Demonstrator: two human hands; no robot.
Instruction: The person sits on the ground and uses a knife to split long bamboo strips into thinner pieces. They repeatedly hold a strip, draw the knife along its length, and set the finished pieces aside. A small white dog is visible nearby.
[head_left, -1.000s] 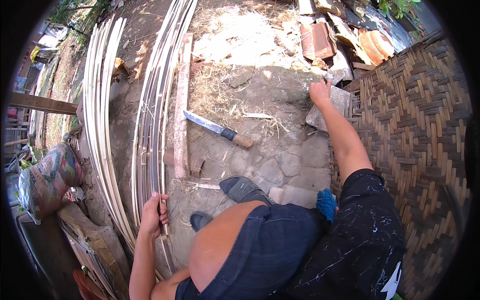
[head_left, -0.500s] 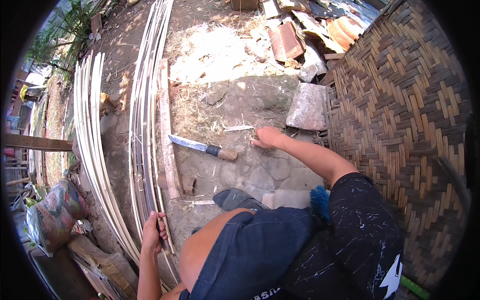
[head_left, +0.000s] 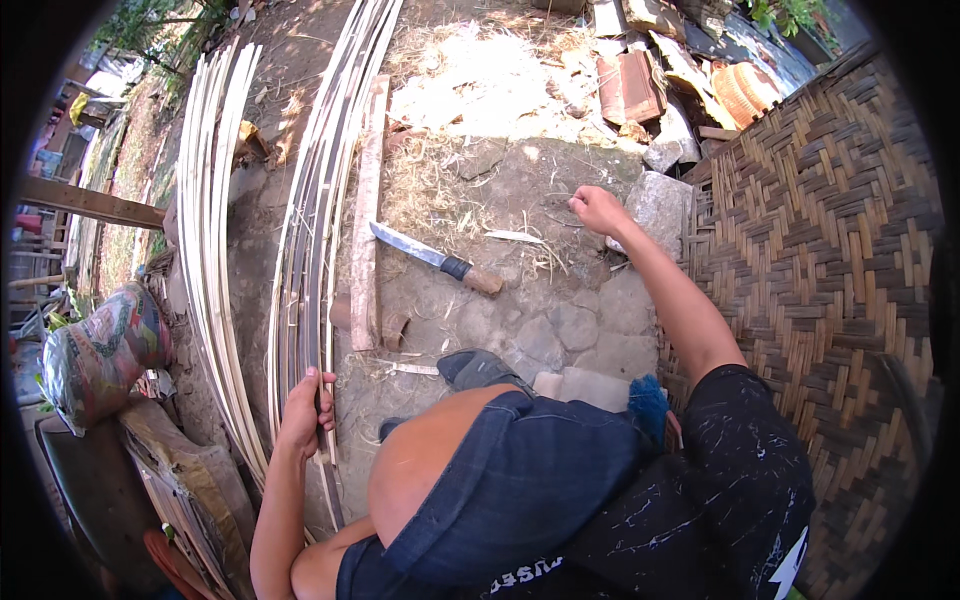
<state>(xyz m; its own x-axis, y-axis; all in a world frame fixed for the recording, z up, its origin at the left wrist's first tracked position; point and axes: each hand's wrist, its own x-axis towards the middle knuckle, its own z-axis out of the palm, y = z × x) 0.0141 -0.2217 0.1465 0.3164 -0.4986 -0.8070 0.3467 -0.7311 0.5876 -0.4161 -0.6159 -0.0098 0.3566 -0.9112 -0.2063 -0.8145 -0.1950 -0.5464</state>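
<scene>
A dark strip (head_left: 329, 492) runs left of the knife (head_left: 440, 259), the left hand (head_left: 309, 412) closing its fingers around it. Bare ground (head_left: 590, 290) gives room between the knife and the woven panel (head_left: 810, 270) to its right. Nearer the wearer than the knife, a black shirt (head_left: 720, 470) carries white lettering. Beyond the knife's right, the right hand's (head_left: 600, 212) fingers bend inward; how tightly, or on what, I cannot tell.

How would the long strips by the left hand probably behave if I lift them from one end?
The long strips would probably bend and sag, because they look very thin for their length. Each one is likely light, since it is so narrow. They may also spread apart, as gaps show between several of them.
</scene>
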